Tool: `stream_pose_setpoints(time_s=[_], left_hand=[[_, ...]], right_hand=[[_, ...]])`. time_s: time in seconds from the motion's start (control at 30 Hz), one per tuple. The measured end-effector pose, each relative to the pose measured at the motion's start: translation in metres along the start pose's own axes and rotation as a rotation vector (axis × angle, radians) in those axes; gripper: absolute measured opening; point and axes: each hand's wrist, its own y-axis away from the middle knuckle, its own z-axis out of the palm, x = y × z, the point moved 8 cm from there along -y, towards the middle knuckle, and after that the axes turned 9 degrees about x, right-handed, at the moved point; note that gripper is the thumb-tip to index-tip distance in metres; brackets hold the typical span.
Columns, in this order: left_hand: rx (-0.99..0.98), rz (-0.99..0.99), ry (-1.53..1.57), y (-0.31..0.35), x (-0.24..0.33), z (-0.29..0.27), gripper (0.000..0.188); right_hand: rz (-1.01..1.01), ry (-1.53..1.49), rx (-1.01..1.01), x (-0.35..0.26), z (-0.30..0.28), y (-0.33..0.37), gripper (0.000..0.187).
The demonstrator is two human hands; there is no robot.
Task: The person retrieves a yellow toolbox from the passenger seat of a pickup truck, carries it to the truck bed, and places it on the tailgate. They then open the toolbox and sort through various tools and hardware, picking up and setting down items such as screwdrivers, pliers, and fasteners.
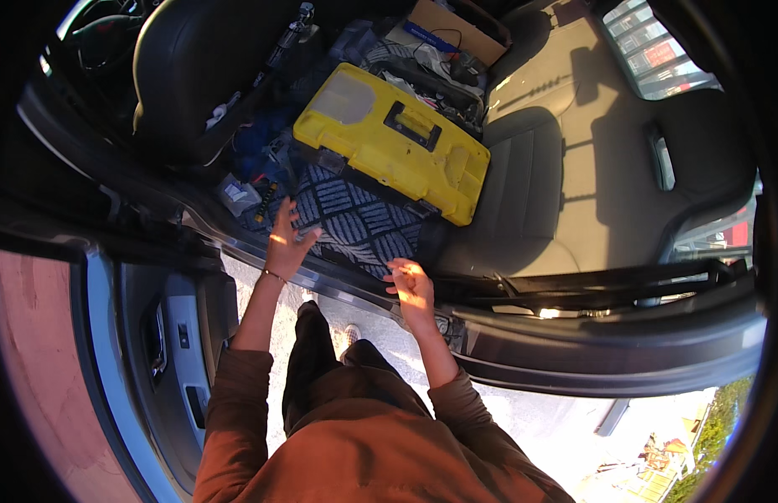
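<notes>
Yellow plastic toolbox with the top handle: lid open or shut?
Shut. The yellow plastic toolbox has its lid lying flat, no opening or contents showing. Can't tell whether its black plastic latches are fastened.

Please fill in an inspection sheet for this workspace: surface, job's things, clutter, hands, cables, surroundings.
Surface: patterned mat on the car floor, partly hidden by the toolbox.
Job's things: the toolbox, yellow, lid down, beside the seat.
Clutter: cardboard box, clear packet, mixed loose items behind the toolbox.
Hands: left hand open, right hand open with fingers partly curled; nothing seen held.
Cables: thin dark line by the cardboard box, possibly one.
Surroundings: open door, sunlit ground.
</notes>
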Motion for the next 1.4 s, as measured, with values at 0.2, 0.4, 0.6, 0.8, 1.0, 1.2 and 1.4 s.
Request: stream_pose_setpoints(time_s=[0.2, 0.4, 0.6, 0.8, 1.0, 1.2, 1.4], left_hand=[[0.147, 0.271, -0.251, -0.147, 0.064, 0.005, 0.111], [-0.002, 0.204, -0.186, -0.184, 0.067, 0.027, 0.099], [0.094, 0.272, -0.192, -0.174, 0.069, 0.02, 0.081], [0.146, 0.277, -0.174, -0.163, 0.066, 0.017, 0.081], [0.233, 0.133, -0.208, -0.121, 0.058, 0.007, 0.085], [0.201, 0.19, -0.359, -0.128, 0.105, 0.003, 0.087], [0.251, 0.541, -0.504, -0.173, 0.209, -0.003, 0.092]], right_hand=[[-0.142, 0.031, 0.388, -0.036, -0.002, -0.089, 0.03], [-0.021, 0.002, 0.48, -0.025, -0.003, -0.125, 0.033], [-0.014, -0.015, 0.442, -0.037, 0.005, -0.118, 0.033], [0.016, 0.054, 0.428, -0.045, 0.005, -0.114, 0.041], [0.071, 0.025, 0.371, -0.041, -0.004, -0.108, 0.037], [0.069, 0.02, 0.426, -0.067, -0.007, -0.109, 0.028], [-0.284, 0.02, 0.631, -0.18, -0.021, -0.12, 0.021]])
